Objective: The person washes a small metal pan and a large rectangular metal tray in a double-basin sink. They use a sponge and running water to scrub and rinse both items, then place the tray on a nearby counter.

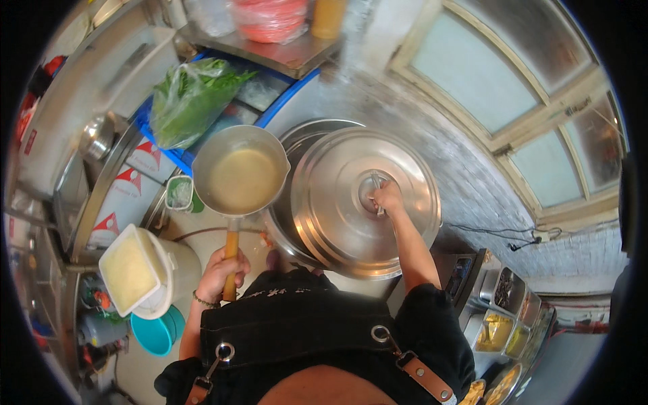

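Note:
A metal saucepan (242, 172) with a wooden handle holds a cloudy, pale yellow liquid. My left hand (223, 273) grips its handle, and the pan is held level to the left of a large steel stockpot (283, 228). A wide round steel lid (339, 202) covers most of the stockpot, shifted to the right so that a dark gap shows along the left side. My right hand (388, 197) is closed around the handle at the middle of the lid. What the stockpot holds cannot be made out.
A blue crate (288, 98) with a plastic bag of leafy greens (195, 101) stands beyond the saucepan. At left are a white bucket (185, 263) bearing a rectangular tub (129, 268), and a turquoise basin (157, 331). Steel food containers (493, 331) sit at right, near a wall with cables (481, 230).

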Action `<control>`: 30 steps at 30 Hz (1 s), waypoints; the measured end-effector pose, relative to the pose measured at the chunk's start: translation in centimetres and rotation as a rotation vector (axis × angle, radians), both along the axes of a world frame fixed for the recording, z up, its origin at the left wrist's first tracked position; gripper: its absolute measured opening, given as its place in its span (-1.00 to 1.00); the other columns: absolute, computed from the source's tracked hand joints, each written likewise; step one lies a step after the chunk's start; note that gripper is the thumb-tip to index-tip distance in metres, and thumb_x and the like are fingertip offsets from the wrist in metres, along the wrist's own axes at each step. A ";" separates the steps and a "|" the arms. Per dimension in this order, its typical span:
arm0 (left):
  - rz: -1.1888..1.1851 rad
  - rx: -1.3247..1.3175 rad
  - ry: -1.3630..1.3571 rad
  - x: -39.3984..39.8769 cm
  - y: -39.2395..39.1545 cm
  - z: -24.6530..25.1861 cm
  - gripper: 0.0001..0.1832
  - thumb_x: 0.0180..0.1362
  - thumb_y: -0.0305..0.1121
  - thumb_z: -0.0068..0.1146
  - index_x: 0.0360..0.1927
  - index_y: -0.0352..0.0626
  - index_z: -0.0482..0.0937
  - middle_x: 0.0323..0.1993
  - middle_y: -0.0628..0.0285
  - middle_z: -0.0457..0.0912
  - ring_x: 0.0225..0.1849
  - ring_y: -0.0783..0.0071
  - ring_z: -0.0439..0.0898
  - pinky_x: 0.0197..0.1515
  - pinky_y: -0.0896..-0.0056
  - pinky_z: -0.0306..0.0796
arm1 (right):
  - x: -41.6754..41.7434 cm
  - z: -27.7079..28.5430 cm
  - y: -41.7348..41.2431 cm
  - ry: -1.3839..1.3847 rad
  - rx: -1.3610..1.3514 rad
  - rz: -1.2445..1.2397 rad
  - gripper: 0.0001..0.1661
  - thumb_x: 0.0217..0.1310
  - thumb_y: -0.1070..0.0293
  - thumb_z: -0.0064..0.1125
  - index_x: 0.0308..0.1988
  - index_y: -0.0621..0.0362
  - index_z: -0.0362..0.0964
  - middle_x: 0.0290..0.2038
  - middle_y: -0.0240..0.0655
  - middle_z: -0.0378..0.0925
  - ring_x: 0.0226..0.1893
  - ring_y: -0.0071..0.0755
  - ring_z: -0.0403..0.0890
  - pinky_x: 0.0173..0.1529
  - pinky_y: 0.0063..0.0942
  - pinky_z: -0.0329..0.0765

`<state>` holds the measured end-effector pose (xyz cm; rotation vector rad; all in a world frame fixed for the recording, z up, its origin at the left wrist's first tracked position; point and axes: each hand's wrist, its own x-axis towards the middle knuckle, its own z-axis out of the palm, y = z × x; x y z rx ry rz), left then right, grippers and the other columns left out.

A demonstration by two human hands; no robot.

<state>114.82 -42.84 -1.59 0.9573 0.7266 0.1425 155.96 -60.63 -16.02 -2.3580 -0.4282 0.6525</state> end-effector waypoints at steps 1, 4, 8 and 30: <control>0.009 0.013 0.009 -0.7 0.4 0.0 -0.93 -0.10 -0.53 -0.04 -0.53 -0.17 0.32 -0.57 0.17 0.46 -0.71 0.57 0.35 -0.67 0.58 0.24 | -0.2 0.2 1.2 0.010 -0.009 0.023 -0.80 -0.27 0.52 0.18 -0.75 0.25 0.31 -0.80 -0.30 0.37 -0.82 -0.46 0.40 -0.71 -0.45 0.31; 0.041 0.017 0.037 -2.5 1.7 -0.2 -0.93 -0.11 -0.53 -0.05 -0.53 -0.17 0.32 -0.57 0.17 0.45 -0.71 0.56 0.36 -0.66 0.58 0.25 | 0.0 -1.8 3.7 0.039 0.228 0.045 -0.81 -0.25 0.55 0.18 -0.72 0.26 0.31 -0.80 -0.32 0.35 -0.83 -0.47 0.38 -0.73 -0.48 0.30; 0.090 0.001 0.019 -4.7 3.1 -0.6 -0.93 -0.11 -0.52 -0.05 -0.51 -0.17 0.32 -0.58 0.17 0.45 -0.71 0.55 0.37 -0.64 0.59 0.26 | -0.7 -1.7 7.2 0.134 0.104 0.111 -0.83 -0.21 0.58 0.18 -0.68 0.27 0.33 -0.79 -0.32 0.35 -0.83 -0.48 0.37 -0.75 -0.50 0.28; 0.591 -0.101 -0.064 -12.1 -6.2 -1.1 -0.90 -0.10 -0.55 -0.05 -0.45 -0.19 0.33 -0.57 0.19 0.44 -0.73 0.60 0.31 -0.68 0.63 0.22 | -5.1 2.2 8.0 -0.527 0.242 0.231 -0.88 -0.08 0.51 0.16 -0.55 0.22 0.35 -0.63 -0.32 0.45 -0.67 -0.49 0.44 -0.62 -0.53 0.33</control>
